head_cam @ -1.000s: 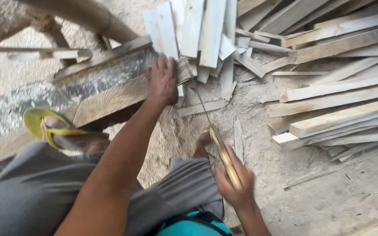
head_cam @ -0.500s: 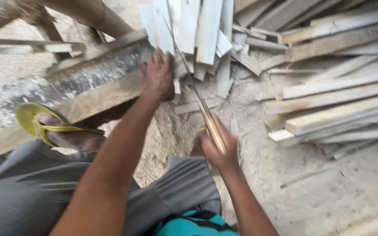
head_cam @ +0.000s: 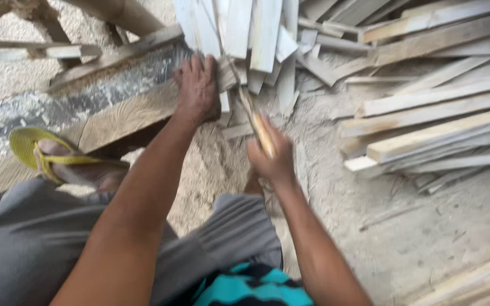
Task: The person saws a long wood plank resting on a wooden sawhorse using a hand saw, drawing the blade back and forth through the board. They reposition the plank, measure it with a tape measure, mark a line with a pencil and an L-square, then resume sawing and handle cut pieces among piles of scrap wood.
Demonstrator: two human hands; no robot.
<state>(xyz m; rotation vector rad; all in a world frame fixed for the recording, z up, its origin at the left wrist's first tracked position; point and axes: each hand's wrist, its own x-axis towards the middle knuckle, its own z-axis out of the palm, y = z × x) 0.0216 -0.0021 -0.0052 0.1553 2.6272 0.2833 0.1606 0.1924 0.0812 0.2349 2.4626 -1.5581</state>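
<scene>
Two hands work at the middle of the view. The right hand is wrapped tight around the yellowish wooden handle of a long thin blade tool, which slants up toward 11 o'clock; its blurred metal end reaches the pale wood slats. The left hand lies flat, fingers spread narrow, pressing down on a short pale wooden piece that rests on the thick weathered timber beam. That beam runs from 8 o'clock up toward 12 o'clock across the sandy floor. The tool sits just beside the left hand, at its 3 o'clock side, with the blade close to the pressed piece; whether it touches is too blurred to tell.

At 12 o'clock a fan of flat whitish wood slats leans over the beam's end. From 1 to 4 o'clock lies a loose pile of long pale wooden strips. At 9 o'clock a foot in a yellow rubber sandal rests by the beam. Grey trousers fill 7 o'clock, and sawdust-covered ground spreads at 4 o'clock.
</scene>
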